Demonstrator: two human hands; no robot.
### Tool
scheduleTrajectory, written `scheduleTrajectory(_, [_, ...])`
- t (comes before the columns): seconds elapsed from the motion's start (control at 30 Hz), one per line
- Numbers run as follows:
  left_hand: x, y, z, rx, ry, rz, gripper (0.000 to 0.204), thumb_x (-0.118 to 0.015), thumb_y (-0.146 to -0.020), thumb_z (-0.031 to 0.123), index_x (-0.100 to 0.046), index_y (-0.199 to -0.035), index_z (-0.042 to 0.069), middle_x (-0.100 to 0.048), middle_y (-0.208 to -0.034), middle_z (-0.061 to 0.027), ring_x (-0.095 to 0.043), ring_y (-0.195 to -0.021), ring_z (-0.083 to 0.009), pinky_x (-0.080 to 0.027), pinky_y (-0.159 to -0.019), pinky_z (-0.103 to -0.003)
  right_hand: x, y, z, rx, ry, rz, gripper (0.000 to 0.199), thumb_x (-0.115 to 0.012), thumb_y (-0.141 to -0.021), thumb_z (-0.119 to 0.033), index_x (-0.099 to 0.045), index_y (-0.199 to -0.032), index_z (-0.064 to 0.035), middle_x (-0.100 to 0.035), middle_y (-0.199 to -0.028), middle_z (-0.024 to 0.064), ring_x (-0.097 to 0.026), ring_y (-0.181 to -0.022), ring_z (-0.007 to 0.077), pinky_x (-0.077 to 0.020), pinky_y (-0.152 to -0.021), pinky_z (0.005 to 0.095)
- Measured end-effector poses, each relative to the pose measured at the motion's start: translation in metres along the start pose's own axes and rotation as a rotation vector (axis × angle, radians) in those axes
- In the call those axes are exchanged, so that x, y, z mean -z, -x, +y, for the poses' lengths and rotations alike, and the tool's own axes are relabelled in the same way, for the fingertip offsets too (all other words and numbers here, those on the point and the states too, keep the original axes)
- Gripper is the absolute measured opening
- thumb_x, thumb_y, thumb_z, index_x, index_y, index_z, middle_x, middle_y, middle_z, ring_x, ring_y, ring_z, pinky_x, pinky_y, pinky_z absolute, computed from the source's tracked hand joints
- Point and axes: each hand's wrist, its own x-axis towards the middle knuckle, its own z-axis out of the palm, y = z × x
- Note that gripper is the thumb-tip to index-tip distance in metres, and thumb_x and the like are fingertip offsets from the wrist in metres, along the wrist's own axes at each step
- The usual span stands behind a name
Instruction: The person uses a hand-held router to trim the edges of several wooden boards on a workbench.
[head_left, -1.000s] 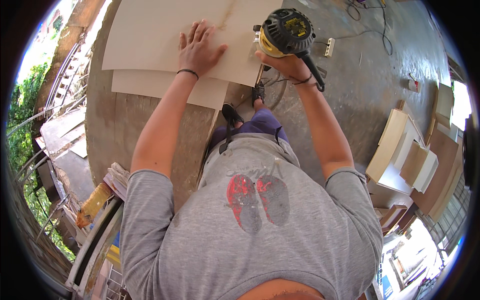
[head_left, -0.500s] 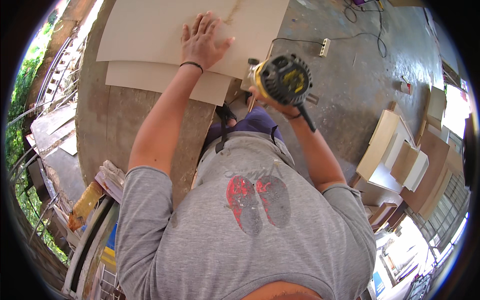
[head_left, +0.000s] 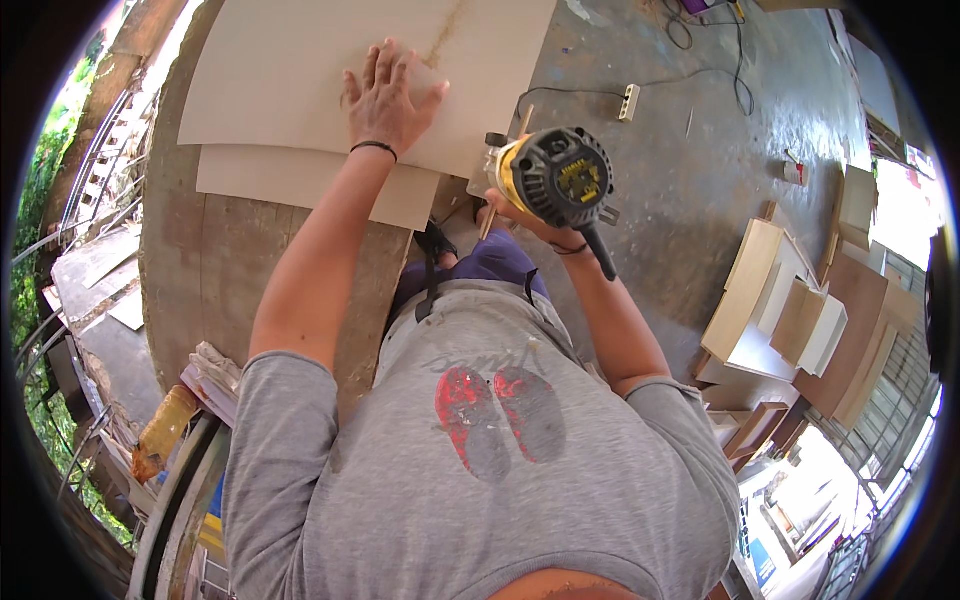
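Observation:
My left hand lies flat with fingers spread on a large pale board, pressing on its top face. A yellow and black handheld router stands at the right edge of that board, its round motor end toward me and its cord hanging off the near side. Wrapped round the router's body is my right hand, partly hidden beneath the motor. The router's bit and its contact with the edge are hidden. A second pale board sticks out from under the first, toward me.
Both boards rest on a worn wooden workbench. A white power strip with a black cable lies on the concrete floor. At right stand cabinet-like wooden pieces and a small can. Scrap and a yellow bottle sit at left.
The whole view has shifted slightly, with things sitting lower and further left. My left hand stays flat on the board, and the router remains at its right edge in my right hand.

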Motion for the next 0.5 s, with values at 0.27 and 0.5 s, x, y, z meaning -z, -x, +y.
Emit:
scheduleTrajectory(0.27, [0.008,0.005,0.001,0.006,-0.031,-0.052,0.064,-0.055,-0.087,0.055,-0.046,-0.137,0.016,-0.031,-0.153,-0.0057,-0.023,-0.143,-0.0252,-0.015,-0.115,-0.055,-0.004,-0.021,0.005,-0.115,-0.287,-0.080,0.070,-0.083,-0.073,-0.022,-0.048,-0.131,-0.0028,-0.060,-0.113,0.0065,-0.058,-0.102,0.0192,-0.0482,-0.091,0.0343])
scheduleTrajectory(0.5, [0.009,0.004,0.006,-0.011,-0.021,-0.048,0.064,-0.052,-0.088,0.054,-0.045,-0.137,0.014,-0.030,-0.153,-0.0069,-0.022,-0.144,-0.0254,-0.014,-0.115,-0.055,0.024,-0.083,0.001,0.141,-0.004,0.068,0.042,-0.082,-0.071,-0.028,-0.065,-0.106,-0.0124,-0.067,-0.097,0.0016,-0.064,-0.089,0.0182,-0.0520,-0.080,0.0335])
